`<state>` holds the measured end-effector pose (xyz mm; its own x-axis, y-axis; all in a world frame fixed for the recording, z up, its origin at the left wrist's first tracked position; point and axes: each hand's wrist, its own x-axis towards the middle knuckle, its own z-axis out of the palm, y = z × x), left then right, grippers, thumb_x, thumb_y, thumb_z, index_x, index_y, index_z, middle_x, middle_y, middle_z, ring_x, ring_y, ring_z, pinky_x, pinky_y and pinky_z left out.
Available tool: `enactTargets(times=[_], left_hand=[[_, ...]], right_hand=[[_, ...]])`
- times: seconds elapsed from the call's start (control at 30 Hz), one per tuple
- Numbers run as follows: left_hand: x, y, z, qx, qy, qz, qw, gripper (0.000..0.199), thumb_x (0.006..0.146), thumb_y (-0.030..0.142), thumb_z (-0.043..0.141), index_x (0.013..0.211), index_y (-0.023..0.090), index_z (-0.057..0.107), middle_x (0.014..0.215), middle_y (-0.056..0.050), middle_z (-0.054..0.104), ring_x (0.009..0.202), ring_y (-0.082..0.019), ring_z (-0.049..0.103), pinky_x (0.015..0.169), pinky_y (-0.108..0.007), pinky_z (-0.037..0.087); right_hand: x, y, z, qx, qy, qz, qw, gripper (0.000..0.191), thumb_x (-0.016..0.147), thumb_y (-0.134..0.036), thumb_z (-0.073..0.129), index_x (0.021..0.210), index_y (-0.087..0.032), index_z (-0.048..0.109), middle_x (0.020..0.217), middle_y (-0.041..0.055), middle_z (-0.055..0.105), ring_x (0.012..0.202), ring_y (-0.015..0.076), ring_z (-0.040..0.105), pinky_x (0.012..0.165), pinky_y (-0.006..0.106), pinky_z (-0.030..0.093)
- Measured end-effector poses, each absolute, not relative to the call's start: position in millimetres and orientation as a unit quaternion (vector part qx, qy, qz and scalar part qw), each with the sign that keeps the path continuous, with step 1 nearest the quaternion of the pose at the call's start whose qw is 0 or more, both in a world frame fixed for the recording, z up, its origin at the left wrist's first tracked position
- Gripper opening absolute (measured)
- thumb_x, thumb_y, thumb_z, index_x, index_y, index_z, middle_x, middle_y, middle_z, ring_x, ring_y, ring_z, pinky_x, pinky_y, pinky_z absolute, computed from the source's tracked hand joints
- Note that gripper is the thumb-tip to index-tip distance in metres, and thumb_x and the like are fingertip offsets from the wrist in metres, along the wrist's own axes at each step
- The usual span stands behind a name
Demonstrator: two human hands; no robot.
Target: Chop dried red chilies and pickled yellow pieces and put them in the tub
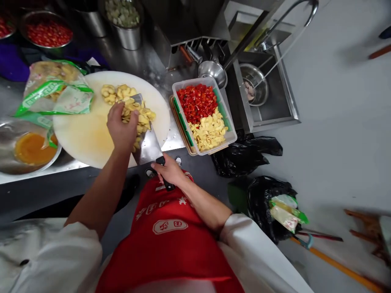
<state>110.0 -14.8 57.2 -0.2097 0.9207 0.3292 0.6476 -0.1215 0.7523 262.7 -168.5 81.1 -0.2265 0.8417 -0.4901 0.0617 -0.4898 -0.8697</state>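
Note:
A cleaver (150,147) lies low over the right part of a round white cutting board (88,138), its blade partly under sliced ginger. My right hand (171,171) is wrapped around its black handle. Curved over the ginger slices (143,118), my left hand (122,129) has thumb and fingers bent around some of them, pressing them at the blade. Part of the pile is hidden behind this hand. Whole pieces of ginger (117,92) sit farther back on the board. To the right, a clear plastic container (229,142) holds chopped red chilli (197,101) beside more ginger slices (210,130).
A bag of ginger (58,87) overlaps the board's left edge, near a metal bowl (7,138) with orange liquid. Metal pots (128,38) and a bowl of red chillies (49,34) stand behind. At right are a sink (275,114) and black bags (244,154).

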Motion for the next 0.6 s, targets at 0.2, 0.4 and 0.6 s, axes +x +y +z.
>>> enactTargets(times=[0.2,0.4,0.6], left_hand=[[246,-25,71,0.644,0.600,0.432,0.199,0.043,0.089,0.045,0.058,0.124,0.020,0.058,0.131,-0.007,0.060,0.128,-0.023,0.053,0.115,-0.041,0.041],[373,-43,37,0.632,0.605,0.392,0.284,0.042,0.096,0.049,0.048,0.127,0.021,0.053,0.132,-0.010,0.059,0.127,-0.023,0.053,0.113,-0.041,0.042],[404,-100,42,0.756,0.560,0.260,0.216,0.061,0.088,0.061,0.056,0.135,0.022,0.052,0.156,-0.013,0.033,0.147,-0.036,0.024,0.121,-0.057,0.023]], right_hand=[[372,-198,102,-0.608,-0.370,0.630,0.310,0.023,0.087,-0.040,0.058,0.096,-0.024,0.043,0.042,-0.0128,0.048,0.033,0.0127,0.045,0.040,0.023,0.035],[499,-215,109,-0.644,-0.324,0.641,0.265,0.022,0.084,-0.037,0.060,0.092,-0.026,0.042,0.044,-0.0114,0.049,0.034,0.0146,0.047,0.040,0.025,0.038],[570,-194,90,-0.580,-0.291,0.730,0.213,0.023,0.071,-0.035,0.067,0.085,-0.024,0.052,0.051,-0.0073,0.053,0.041,0.0151,0.050,0.043,0.026,0.040]])
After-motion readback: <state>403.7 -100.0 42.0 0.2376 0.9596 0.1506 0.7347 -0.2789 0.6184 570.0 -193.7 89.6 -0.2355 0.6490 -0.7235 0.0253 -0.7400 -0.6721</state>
